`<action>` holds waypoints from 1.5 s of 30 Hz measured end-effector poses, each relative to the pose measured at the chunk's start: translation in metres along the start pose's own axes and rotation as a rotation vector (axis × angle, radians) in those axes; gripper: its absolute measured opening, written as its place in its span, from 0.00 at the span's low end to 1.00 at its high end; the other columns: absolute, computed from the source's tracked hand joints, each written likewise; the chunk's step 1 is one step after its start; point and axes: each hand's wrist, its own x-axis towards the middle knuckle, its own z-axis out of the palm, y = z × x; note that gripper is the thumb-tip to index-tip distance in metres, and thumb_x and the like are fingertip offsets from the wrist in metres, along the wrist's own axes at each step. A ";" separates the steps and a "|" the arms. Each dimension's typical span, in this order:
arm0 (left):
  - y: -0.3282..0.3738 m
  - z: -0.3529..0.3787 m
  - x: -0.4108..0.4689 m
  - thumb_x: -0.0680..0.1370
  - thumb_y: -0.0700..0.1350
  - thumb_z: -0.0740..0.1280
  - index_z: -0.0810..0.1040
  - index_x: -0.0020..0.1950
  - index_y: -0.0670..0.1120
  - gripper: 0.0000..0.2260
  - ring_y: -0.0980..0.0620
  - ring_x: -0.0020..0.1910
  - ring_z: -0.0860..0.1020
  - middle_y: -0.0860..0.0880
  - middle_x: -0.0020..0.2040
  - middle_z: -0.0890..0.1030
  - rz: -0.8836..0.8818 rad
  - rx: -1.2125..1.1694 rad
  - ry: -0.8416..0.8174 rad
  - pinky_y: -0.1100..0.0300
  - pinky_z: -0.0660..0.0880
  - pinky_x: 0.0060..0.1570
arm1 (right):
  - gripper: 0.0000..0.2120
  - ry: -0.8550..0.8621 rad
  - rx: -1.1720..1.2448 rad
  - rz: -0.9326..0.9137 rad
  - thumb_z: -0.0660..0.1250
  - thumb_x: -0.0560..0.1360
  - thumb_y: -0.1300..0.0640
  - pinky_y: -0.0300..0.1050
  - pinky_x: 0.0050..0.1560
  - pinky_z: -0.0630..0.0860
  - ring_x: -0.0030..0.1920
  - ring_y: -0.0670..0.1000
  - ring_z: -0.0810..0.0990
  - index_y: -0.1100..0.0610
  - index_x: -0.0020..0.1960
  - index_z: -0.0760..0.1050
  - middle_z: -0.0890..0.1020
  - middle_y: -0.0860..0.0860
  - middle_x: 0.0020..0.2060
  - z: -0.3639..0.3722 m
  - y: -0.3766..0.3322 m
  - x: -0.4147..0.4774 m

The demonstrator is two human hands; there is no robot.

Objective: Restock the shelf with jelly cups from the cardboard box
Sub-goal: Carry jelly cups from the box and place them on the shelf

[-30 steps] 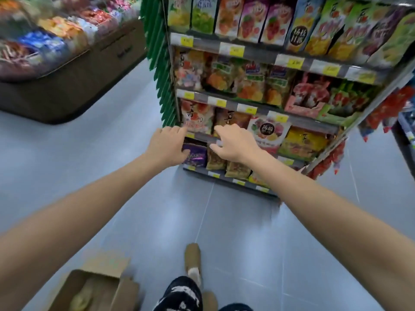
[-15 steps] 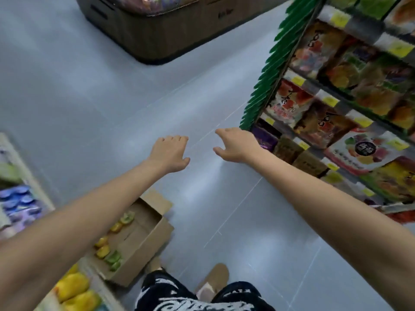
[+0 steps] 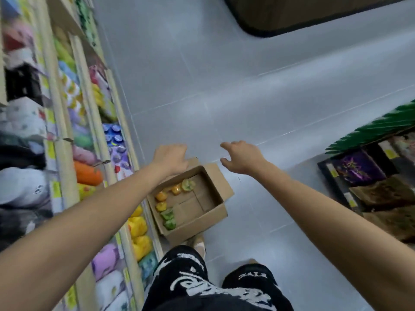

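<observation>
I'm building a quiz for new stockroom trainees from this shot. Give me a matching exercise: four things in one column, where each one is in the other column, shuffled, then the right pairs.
Things
1. open brown cardboard box
2. orange and green jelly cups
3. left hand
4. right hand

Places
A. over the bare grey tiled floor, right of the box
B. in a row along the box's left inner wall
C. on the floor at the foot of the stocked shelf on the left
D. above the box's far left corner

Pairs: 1-C, 2-B, 3-D, 4-A
</observation>
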 end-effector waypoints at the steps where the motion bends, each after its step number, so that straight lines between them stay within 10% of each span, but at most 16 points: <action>1: -0.011 0.008 -0.001 0.78 0.52 0.62 0.70 0.68 0.45 0.21 0.42 0.63 0.74 0.44 0.65 0.76 -0.034 -0.018 -0.018 0.51 0.73 0.58 | 0.22 -0.015 0.004 -0.022 0.57 0.79 0.47 0.50 0.52 0.73 0.62 0.58 0.74 0.54 0.70 0.65 0.77 0.54 0.61 0.005 -0.010 0.009; 22: -0.030 0.184 0.017 0.77 0.53 0.63 0.70 0.66 0.45 0.20 0.42 0.62 0.73 0.44 0.63 0.75 -0.388 -0.305 -0.205 0.51 0.70 0.54 | 0.13 -0.373 -0.125 -0.357 0.57 0.79 0.51 0.47 0.43 0.69 0.54 0.58 0.76 0.59 0.57 0.71 0.78 0.56 0.53 0.154 -0.058 0.113; 45: -0.081 0.554 0.220 0.78 0.57 0.61 0.66 0.69 0.44 0.24 0.42 0.65 0.70 0.42 0.66 0.72 -0.550 -0.318 -0.274 0.48 0.67 0.62 | 0.21 -0.359 -0.172 -0.233 0.58 0.78 0.48 0.53 0.54 0.73 0.60 0.59 0.74 0.58 0.66 0.69 0.76 0.58 0.59 0.551 -0.026 0.295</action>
